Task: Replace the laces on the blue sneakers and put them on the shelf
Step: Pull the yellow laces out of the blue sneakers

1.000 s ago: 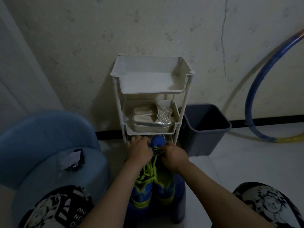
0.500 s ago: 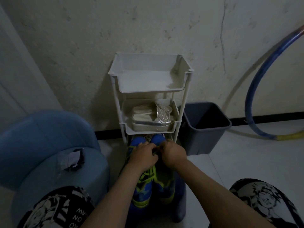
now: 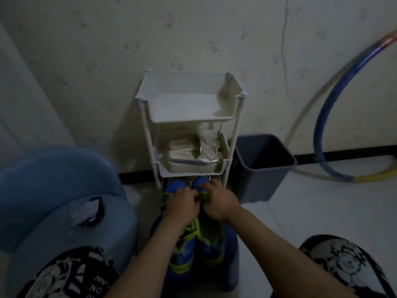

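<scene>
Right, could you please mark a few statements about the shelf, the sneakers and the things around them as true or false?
1. The left hand and the right hand both grip the blue sneakers. True.
2. The silver shoes sit on the top tier of the shelf. False: they sit on the middle tier.
3. The grey bin stands on the floor, to the right of the shelf as the camera sees it. True.
4. The laces on the sneakers are white. False: they are yellow-green.
</scene>
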### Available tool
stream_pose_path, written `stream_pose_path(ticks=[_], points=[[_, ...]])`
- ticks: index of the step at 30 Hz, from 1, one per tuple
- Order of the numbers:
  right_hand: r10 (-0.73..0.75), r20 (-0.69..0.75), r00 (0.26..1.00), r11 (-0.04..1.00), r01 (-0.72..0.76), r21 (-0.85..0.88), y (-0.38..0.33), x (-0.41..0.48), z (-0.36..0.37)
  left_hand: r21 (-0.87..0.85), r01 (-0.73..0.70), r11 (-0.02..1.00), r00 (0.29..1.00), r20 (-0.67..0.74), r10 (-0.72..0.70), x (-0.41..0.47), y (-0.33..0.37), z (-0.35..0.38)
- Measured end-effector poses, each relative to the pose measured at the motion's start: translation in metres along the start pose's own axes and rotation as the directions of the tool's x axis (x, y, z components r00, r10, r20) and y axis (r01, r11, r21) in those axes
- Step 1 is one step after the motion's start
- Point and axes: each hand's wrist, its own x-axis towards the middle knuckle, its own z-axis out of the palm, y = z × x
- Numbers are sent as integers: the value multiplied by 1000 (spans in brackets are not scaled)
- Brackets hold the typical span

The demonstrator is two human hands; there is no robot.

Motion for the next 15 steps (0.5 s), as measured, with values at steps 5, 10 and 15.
stream_pose_path(ticks=[5,10,15], points=[[-16,-38,999,979,8,-206,4,3,0,-21,6,1000,1000,2,-6,-1,-1,2],[177,-190,966,984,-172,44,4,5,-11,-56,2,998,1000,1,-2,0,-3,2],[427,-330,842,892,-332,307,10,4,-31,-81,6,997,1000,-15,-7,-1,-2,3]])
